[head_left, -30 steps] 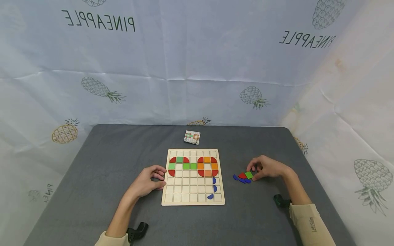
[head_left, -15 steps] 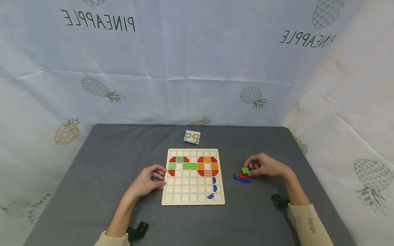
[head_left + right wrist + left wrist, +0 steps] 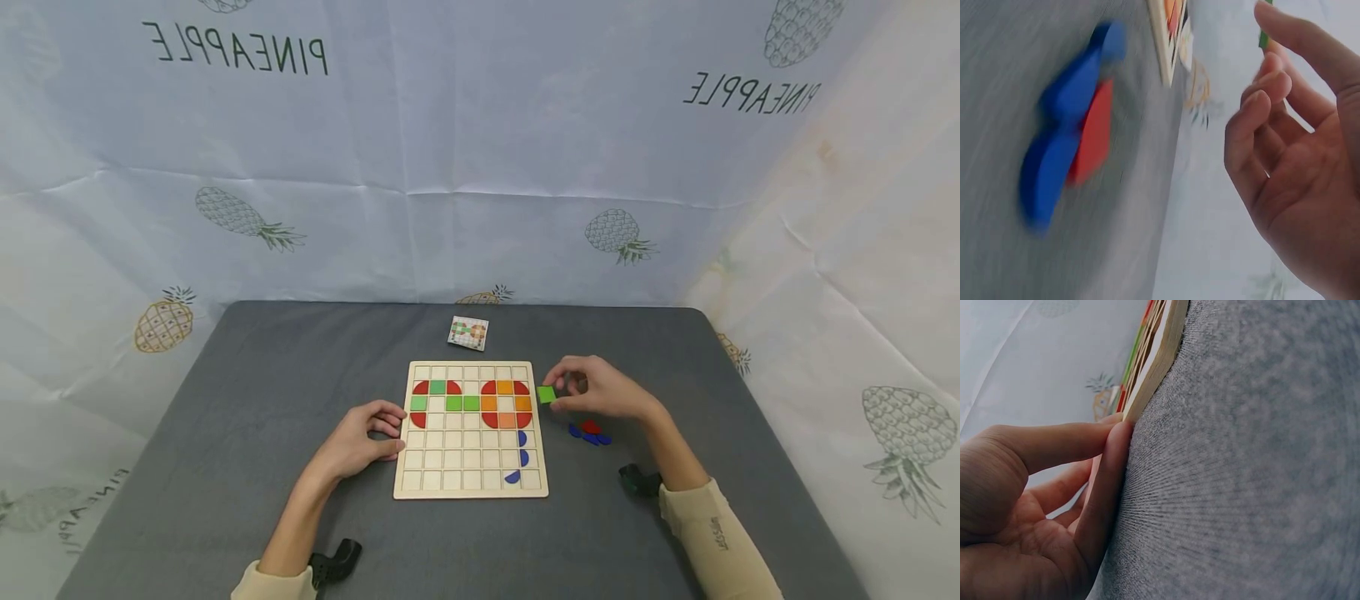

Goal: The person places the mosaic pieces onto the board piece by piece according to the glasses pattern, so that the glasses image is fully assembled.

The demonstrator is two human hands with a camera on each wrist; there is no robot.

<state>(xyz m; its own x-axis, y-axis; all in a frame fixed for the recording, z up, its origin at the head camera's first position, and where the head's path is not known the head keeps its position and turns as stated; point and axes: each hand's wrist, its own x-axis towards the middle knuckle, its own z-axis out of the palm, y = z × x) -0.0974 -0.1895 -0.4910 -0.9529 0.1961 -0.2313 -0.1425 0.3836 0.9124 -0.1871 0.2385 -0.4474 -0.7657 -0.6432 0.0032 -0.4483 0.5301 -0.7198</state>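
Note:
A pale wooden grid board (image 3: 452, 459) lies on the table, with red, orange, green and blue pieces set in its cells. My left hand (image 3: 354, 446) pinches the board's left edge; in the left wrist view the thumb and a finger meet at the board's rim (image 3: 1159, 372). Just off the board's right side, my right hand (image 3: 603, 388) holds a green square tile (image 3: 547, 395) between thumb and finger. Only a sliver of that tile (image 3: 1264, 40) shows in the right wrist view. Below this hand lie a red piece (image 3: 591, 427) and several blue half-round pieces (image 3: 590, 439).
A small pattern card (image 3: 468, 333) lies behind the board on the grey table (image 3: 315, 350). White cloth (image 3: 405, 250) with pineapple prints hangs behind the table and at its sides.
My right hand has picked up the green tile from beside the red piece and carried it left and away from me, towards the board. The left hand stays at the board's edge.

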